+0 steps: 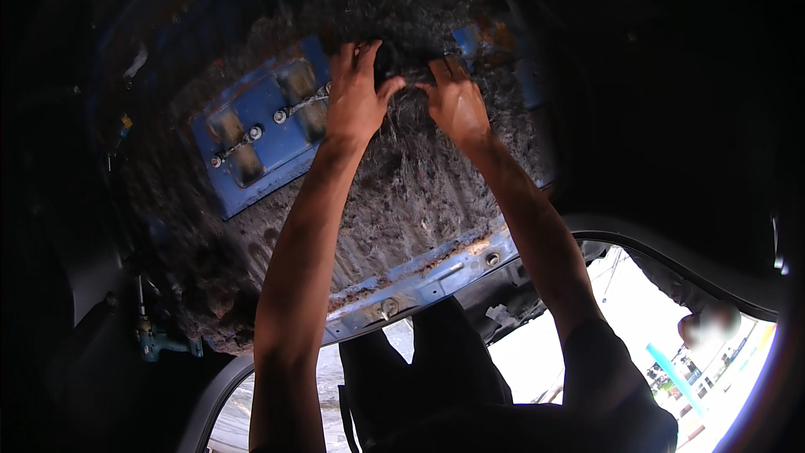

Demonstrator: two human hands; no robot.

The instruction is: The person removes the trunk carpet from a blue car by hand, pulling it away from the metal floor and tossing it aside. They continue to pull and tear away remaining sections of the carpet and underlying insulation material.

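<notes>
Grey lining [402, 184] is edged by blue metal [411, 294]; left hand [355, 102] and right hand [459, 102], upper centre, are half-curled, grip unclear.

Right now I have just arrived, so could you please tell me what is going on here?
A person has both bare hands at a dark, fibrous matting. The left hand is by the right edge of a blue metal panel with bolts on it; the right hand is further right, the thumbs pointing toward each other. Whether the fingers grip anything is too dark to tell. A teal power tool lies at lower left.
</notes>
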